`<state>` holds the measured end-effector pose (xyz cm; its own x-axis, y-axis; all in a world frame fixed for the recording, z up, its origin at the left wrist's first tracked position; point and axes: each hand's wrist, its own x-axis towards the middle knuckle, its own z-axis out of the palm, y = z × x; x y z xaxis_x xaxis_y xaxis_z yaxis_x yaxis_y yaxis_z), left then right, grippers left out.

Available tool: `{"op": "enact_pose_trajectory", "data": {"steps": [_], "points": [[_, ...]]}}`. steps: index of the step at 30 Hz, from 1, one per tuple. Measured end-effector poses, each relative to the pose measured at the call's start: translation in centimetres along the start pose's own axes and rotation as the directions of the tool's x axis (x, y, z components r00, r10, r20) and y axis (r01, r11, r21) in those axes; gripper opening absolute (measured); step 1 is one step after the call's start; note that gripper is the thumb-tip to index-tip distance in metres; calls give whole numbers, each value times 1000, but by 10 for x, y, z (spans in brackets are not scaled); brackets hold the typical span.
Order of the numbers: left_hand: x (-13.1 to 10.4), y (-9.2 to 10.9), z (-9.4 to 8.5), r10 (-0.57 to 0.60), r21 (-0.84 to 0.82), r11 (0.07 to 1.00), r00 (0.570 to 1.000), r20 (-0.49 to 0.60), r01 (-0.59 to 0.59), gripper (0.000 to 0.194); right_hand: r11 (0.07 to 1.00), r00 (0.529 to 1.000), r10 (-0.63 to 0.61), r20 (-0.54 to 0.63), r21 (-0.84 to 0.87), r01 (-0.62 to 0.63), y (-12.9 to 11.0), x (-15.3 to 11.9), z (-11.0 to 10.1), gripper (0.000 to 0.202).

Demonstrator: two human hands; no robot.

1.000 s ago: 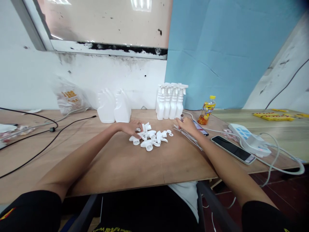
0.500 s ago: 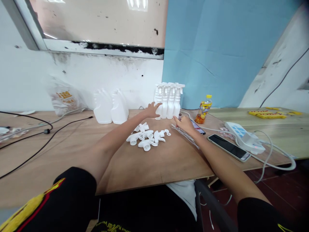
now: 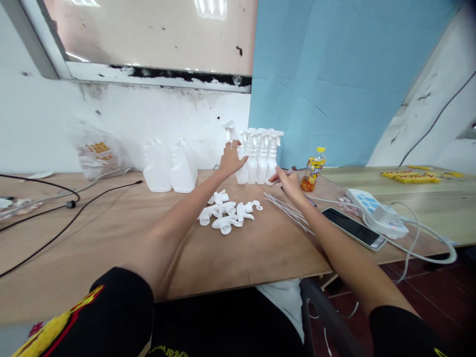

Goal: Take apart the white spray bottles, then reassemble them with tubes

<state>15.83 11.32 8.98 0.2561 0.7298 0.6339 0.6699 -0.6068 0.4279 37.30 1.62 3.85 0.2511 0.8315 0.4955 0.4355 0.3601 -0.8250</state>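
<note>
A white spray bottle (image 3: pixel 229 130) is in my left hand (image 3: pixel 231 159), its trigger head showing above my fingers and standing left of and a little higher than the row. Much of its body is hidden behind the hand. Several more white spray bottles (image 3: pixel 262 161) stand upright close together just to the right. My right hand (image 3: pixel 289 184) is closed around a slim pen-like object (image 3: pixel 291 171), its thin end pointing left toward the bottles. Under that hand lie several thin white tubes (image 3: pixel 290 210). Loose white trigger heads (image 3: pixel 225 223) and small white rings (image 3: pixel 257 204) lie nearer me.
White bottles without heads (image 3: pixel 184 166) stand at the back left, beside a plastic bag (image 3: pixel 98 151). To the right are a drink bottle (image 3: pixel 314 168), a phone (image 3: pixel 351 227) and a power strip (image 3: pixel 375 213) with cables. Black cables (image 3: pixel 92 208) cross the left side.
My left hand has closed on a spray bottle and drawn it up and left from the row. The pen-like object now shows in my right hand, raised off the tubes.
</note>
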Motion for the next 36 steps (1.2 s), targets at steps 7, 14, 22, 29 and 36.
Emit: {"op": "enact_pose_trajectory", "data": {"steps": [7,14,22,29,36], "points": [[-33,-7,-81,93,-330,939,995,-38,-101,59,906,987,-122,108,418,66,-65,35,26,44],[-46,8,-102,160,-300,944,986,49,-138,58,914,972,-145,183,401,60,-114,46,73,50],[-46,7,-111,137,-313,941,991,9,-127,61,846,960,-277,-46,463,266,-120,38,91,52],[-46,9,-125,181,-271,946,983,-16,-178,49,808,970,-239,-36,547,219,-107,48,95,51],[-45,-4,-128,46,-533,840,966,254,101,53,800,952,-292,91,568,191,-100,41,93,52]]}}
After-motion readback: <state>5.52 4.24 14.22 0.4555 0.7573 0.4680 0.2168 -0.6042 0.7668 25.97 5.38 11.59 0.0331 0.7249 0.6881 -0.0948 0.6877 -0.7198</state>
